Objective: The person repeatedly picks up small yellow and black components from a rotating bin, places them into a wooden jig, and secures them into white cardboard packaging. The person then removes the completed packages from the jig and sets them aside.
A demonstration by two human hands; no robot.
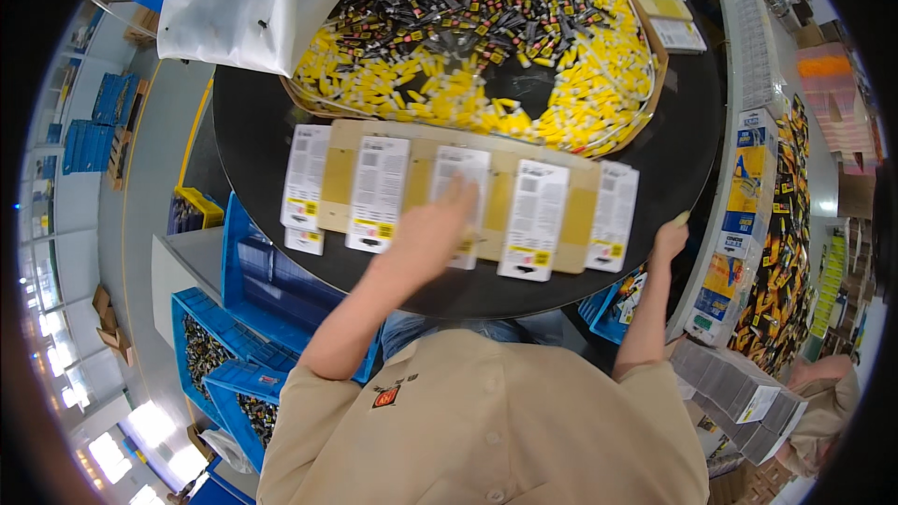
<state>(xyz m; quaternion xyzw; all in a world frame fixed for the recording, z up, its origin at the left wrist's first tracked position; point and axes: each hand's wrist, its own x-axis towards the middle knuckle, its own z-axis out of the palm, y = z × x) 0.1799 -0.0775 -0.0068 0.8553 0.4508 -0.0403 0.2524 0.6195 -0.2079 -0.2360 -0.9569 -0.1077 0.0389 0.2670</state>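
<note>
My left hand (432, 229) reaches over the middle white card (465, 168), its slightly blurred fingers stretched out across the card's face. That card is one of several white printed cards with yellow bands, laid in a row along a tan board (426, 145) on the round black table (253, 145). To its left is another card (379, 189), and to its right one more (533, 220). At the table's right edge, my right hand (670, 238) is closed, with a small yellowish tip showing at its fingers; what it holds is too small to name.
Behind the board, a large open tray (655, 84) holds heaped yellow tubes (430, 93) and black pieces (458, 0). A white plastic sheet (229, 28) hangs at the far left. Blue bins (210, 304) stand low on the left; grey stacks (739, 393) lie at right, near another person's sleeve (832, 421).
</note>
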